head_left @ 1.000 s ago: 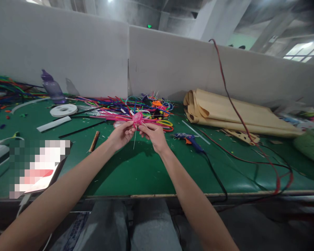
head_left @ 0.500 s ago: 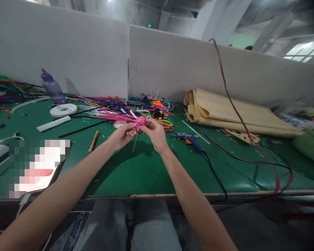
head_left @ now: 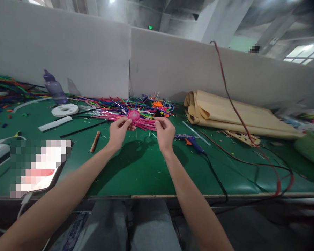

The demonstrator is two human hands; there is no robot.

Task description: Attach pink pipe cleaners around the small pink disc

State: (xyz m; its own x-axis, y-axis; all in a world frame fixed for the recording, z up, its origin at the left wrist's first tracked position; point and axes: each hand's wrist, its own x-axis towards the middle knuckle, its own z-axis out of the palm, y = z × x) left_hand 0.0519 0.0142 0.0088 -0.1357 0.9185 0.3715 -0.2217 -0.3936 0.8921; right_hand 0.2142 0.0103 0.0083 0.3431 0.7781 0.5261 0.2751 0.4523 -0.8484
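Note:
My left hand point(head_left: 118, 133) pinches the lower left edge of a round pink disc point(head_left: 134, 115), which is partly see-through. Pink strips point(head_left: 146, 124) run from under the disc toward my right hand point(head_left: 165, 133), whose thumb and fingers are closed on their far ends. Thin pale threads stick out around the disc and hang below it. Both hands are raised over the green table. Behind them lies a heap of coloured strips point(head_left: 102, 104); how far the held pieces stand from it I cannot tell.
A blue glue gun point(head_left: 191, 140) with a black cord lies right of my hands. Rolled brown paper point(head_left: 232, 111) sits behind it. To the left are a white spool point(head_left: 65, 110), a purple bottle point(head_left: 53, 89), a short brown stick point(head_left: 95, 142) and a blurred-out phone point(head_left: 45, 167).
My right hand has moved right, away from the disc, and pink strips now stretch between my hands. The disc has shifted slightly left and up.

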